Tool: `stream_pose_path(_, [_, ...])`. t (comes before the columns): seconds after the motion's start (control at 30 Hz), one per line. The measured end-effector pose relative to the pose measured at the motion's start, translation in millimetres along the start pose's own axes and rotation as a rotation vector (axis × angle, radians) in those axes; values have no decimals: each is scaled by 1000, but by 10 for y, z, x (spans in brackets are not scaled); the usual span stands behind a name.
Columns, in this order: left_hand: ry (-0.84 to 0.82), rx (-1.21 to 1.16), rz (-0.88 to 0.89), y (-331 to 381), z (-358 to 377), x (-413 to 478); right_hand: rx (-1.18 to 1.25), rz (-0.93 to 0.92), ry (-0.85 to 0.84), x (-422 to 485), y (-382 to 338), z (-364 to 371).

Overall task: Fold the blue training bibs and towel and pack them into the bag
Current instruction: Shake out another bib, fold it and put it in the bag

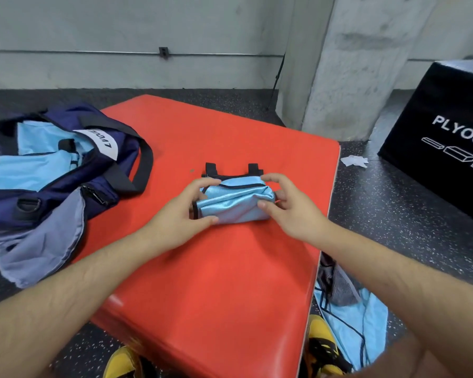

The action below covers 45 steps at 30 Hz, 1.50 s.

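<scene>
Far left, slumped over the left edge of the red padded block and onto the floor: an open navy fabric duffel bag with black straps. Inside it, lying flat and folded, several light-blue mesh bibs. Spilling out at the bag's near side, crumpled and unfolded, a grey-blue cloth, probably the towel.

Beyond the block's middle, toward its far right corner: a compact light-blue bib packet with black trim, resting on the red surface. Held at its left end by the left hand, thumb on the near side, fingers curled over the top. Pinched at its right end by the right hand, thumb near, fingers curled round the far edge. Behind the packet, two black strap loops sticking out.

Off the block's right edge, low on the speckled floor: a loose light-blue bib heaped with a grey mesh piece, neither folded. Farther right, a black box with white lettering.

Judged well past the start: some bibs packed, this one folded and seemingly ready for the bag. Left to do, as far as visible: packing the packet, folding and packing the floor bib, folding the towel.
</scene>
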<state>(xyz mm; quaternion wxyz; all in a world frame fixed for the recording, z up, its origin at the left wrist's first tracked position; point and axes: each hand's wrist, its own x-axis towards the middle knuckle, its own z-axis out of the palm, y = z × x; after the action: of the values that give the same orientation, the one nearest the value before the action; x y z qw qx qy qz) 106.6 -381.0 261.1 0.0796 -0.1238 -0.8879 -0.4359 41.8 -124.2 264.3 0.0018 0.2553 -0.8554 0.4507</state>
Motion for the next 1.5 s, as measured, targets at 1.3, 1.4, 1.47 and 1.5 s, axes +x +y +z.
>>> stream_pose_path(1.3, [-88,485,-123,-137,334,360,-664,308,-192,42,-139,222])
stream_pose_path(1.4, [-26,490,-368,-85,247,371,-511,473,-204,112,-187,114])
stream_pose_path(1.47, [-100,431,-498,-66,191,410,-362,514,-198,160,-189,96])
stream_pose_path(1.5, [-124,383,-524,-46,161,431,-280,530,-179,175,-187,97])
